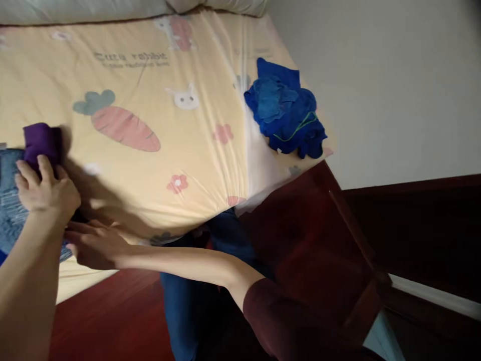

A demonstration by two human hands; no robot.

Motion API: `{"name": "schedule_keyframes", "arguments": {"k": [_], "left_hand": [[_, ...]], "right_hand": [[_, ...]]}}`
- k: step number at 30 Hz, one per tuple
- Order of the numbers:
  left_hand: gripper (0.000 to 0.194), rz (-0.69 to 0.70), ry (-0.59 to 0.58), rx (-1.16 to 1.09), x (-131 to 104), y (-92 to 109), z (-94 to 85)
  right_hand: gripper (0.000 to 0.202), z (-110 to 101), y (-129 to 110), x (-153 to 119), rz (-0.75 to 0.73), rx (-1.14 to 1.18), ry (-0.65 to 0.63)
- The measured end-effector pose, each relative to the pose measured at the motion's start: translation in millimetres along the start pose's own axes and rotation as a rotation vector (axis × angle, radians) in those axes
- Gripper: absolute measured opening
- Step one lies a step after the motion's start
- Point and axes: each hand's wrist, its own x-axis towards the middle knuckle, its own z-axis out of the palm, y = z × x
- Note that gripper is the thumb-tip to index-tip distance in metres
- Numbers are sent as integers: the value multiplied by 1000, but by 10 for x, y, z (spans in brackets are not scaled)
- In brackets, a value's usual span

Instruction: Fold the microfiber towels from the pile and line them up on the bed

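At the far left of the head view, my left hand rests with spread fingers on clothing. Its fingertips touch a folded purple cloth, and its palm is over blue denim with a frayed, faded patch. Just below and to the right, my right hand reaches in from the front edge with its fingers stretched toward the pile. Those fingertips are in shadow beside the denim, and a sliver of purple shows under them. The left part of the clothing is cut off by the frame.
The clothes lie on a bed with a yellow sheet printed with carrots and rabbits. A crumpled blue garment with a green cord sits at its right corner. A pale wall stands at right; dark red wood is below.
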Motion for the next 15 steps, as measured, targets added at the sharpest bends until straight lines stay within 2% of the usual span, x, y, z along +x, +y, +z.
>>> {"name": "schedule_keyframes", "arguments": {"k": [2, 4, 7, 9, 11, 13, 15], "left_hand": [[75, 57, 5, -22, -96, 157, 68], [68, 153, 61, -93, -231, 346, 196], [62, 274, 115, -114, -476, 715, 449], [63, 330, 64, -87, -656, 1054, 638], [61, 387, 1, -103, -839, 1468, 843], [57, 428, -42, -171, -1011, 1906, 1062], [55, 409, -28, -239, -1155, 2289, 1271]], "right_hand": [[52, -76, 167, -59, -25, 61, -4], [46, -284, 434, -190, -11, 170, -5], [28, -807, 1007, -544, 79, 385, -42], [22, -1235, 1493, -829, 125, 487, 13], [21, -1684, 2051, -1077, 208, 476, 208], [22, -2140, 2655, -1246, 354, 405, 466], [28, -2594, 3256, -1339, 531, 274, 683]]}}
